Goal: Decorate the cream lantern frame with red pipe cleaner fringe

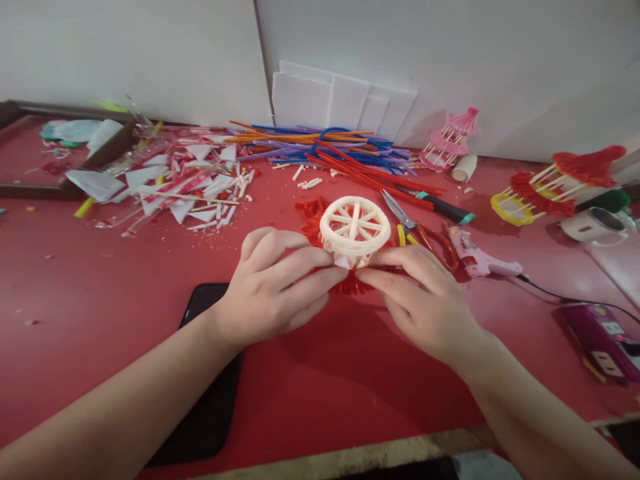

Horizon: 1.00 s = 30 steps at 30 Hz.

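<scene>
- At the middle of the red surface [300, 393], a cream wheel frame [355, 223] with spokes sits between the hands, in front of and partly over a red frilled piece [310, 223]; whether it rests on the frill cannot be told.
- The left hand [273, 287] has its fingers curled and its tips drawn together, pinching the frame's lower left side.
- The right hand [425, 303] mirrors it on the lower right, tips nearly meeting the other hand's, the remaining fingers bent.
- A small white scrap [342, 262] shows just under the rim, beside the left fingertips; its fixing is hidden.
- For good work here, I would judge a light, even pinch from both sides best: the thin spokes look easy to bend or snap, and the frill easy to crush.
- Holding the ring level and the fingertips low would leave the joints in sight.
- The scissors [413, 225] and pink glue gun [477, 257] lie near the right hand, so its forearm and knuckles want care.
- No brand or lettering can be read, neither on the glue gun nor on the purple socket block [603, 340].
</scene>
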{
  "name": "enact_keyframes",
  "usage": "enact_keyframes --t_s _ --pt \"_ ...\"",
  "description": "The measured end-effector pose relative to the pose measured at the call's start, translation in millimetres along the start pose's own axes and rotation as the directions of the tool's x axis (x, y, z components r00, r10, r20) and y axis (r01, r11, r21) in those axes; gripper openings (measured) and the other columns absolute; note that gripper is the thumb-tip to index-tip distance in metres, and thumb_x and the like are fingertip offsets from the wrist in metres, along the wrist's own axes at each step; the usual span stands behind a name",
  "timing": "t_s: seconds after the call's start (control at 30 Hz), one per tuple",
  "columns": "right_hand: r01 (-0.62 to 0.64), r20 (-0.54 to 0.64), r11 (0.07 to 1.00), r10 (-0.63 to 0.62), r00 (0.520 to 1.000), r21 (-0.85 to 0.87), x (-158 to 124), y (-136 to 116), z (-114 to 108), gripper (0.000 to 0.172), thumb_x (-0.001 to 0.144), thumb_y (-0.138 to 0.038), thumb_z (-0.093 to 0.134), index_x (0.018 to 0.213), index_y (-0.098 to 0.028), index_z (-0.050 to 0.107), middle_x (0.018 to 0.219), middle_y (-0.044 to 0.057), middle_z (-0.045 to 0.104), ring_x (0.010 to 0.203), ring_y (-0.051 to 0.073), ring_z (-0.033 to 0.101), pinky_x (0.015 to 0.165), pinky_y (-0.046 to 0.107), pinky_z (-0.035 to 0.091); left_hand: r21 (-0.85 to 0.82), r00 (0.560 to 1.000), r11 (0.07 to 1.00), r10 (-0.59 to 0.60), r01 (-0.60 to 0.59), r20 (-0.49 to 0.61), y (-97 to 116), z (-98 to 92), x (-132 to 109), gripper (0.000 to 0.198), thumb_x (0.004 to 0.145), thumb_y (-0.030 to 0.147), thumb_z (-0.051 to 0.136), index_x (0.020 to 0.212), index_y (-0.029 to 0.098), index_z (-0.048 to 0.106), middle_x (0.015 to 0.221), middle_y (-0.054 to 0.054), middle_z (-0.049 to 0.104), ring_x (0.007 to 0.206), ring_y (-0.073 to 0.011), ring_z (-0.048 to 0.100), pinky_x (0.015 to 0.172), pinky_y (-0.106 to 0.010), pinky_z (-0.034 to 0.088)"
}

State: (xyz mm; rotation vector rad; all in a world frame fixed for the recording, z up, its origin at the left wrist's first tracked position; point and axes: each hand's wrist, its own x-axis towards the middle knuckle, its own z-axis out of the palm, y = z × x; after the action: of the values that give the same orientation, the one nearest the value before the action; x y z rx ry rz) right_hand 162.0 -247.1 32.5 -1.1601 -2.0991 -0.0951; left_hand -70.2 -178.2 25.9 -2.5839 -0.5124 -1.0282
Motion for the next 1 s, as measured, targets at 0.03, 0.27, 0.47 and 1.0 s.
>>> enact_keyframes --t_s 0.03,0.27,0.47,1.0 --pt "0.024 0.009 1.0 -0.024 1.0 -0.014 0 1 0 0.027 0.097 -0.008 0.053 0.102 -0.022 0.076 0.099 0.007 0.075 0.095 0.02 0.069 0.085 0.037 0.058 -0.003 1.0 1.0 -0.002 0.002 0.0 0 0.0 0 0.023 0.089 0.019 0.07 0.11 0.028 0.067 0.095 0.002 0.079 0.089 -0.0212 0.064 0.08 -0.04 0.047" --pt "0.09 0.026 0.996 -0.09 0.996 -0.004 0 4 0 0.024 0.097 -0.006 0.053 0.106 -0.018 0.071 0.103 0.009 0.074 0.094 0.02 0.067 0.085 0.039 0.058 -0.021 1.0 1.0 0.001 -0.001 0.01 4 -1.9 3 0.023 0.089 0.019 0.071 0.111 0.028 0.07 0.096 0.003 0.078 0.091 -0.0225 0.063 0.081 -0.04 0.045" --pt "0.1 0.041 0.995 -0.1 0.994 -0.012 -2 1 -2 0.025 0.096 -0.007 0.055 0.112 -0.018 0.071 0.106 0.01 0.074 0.094 0.021 0.067 0.087 0.041 0.059 -0.019 0.999 0.999 -0.037 0.036 -0.025 3 1.6 0 0.025 0.087 0.016 0.075 0.109 0.028 0.071 0.098 0.002 0.078 0.094 -0.0224 0.062 0.083 -0.04 0.044" --pt "-0.027 0.071 0.984 0.015 0.997 0.177 -4 -4 -18 0.017 0.091 -0.01 0.06 0.105 -0.015 0.069 0.097 0.008 0.076 0.088 0.016 0.071 0.082 0.028 0.059 -0.011 0.999 0.999 -0.033 0.033 0.004 4 2.7 1 0.025 0.086 0.017 0.071 0.108 0.027 0.069 0.098 0.002 0.08 0.093 -0.0228 0.066 0.084 -0.041 0.044"
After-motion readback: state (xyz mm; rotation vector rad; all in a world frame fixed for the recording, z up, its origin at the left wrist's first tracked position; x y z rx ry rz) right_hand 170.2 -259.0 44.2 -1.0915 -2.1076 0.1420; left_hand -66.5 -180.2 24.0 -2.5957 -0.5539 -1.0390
